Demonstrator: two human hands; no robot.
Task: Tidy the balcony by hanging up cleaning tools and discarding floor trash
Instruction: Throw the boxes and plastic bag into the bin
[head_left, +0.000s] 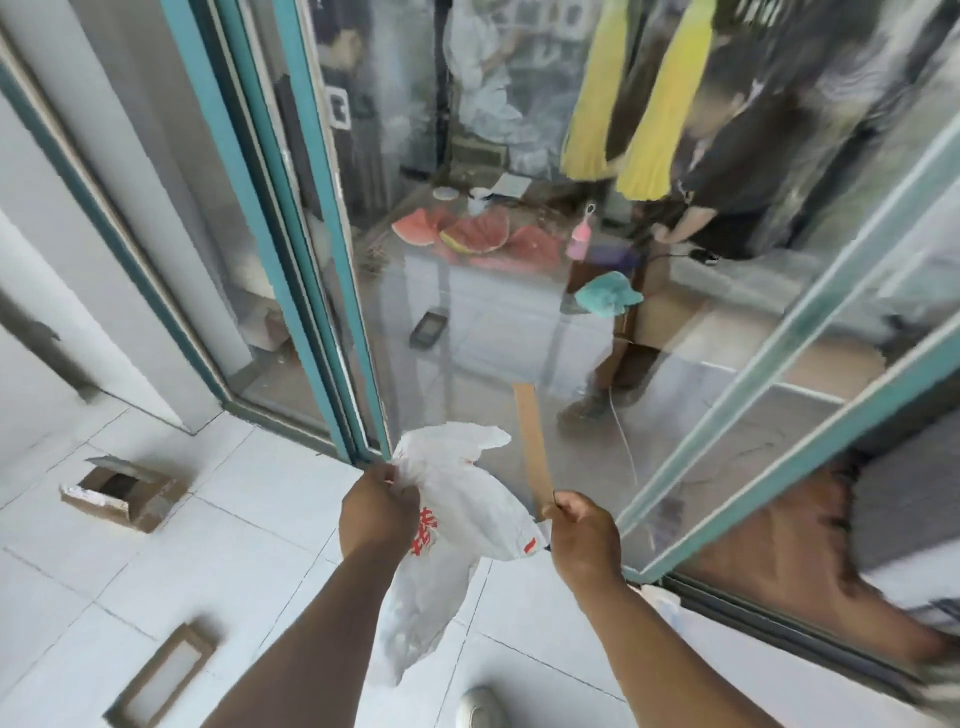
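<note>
White plastic bag (457, 525), red print, crumpled, hanging midair above tiles; brown cardboard strip (532, 447) beside it

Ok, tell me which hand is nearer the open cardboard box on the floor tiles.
Left. The left hand, gripping the white plastic bag, is on the side of the cardboard box. The right hand, pinching the cardboard strip, is farther, beyond the bag.

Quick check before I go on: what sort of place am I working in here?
Most likely a home balcony: white floor tiles, a teal-framed sliding glass door into a room, and cardboard boxes lying about. Both hands hold a white plastic bag.
</note>
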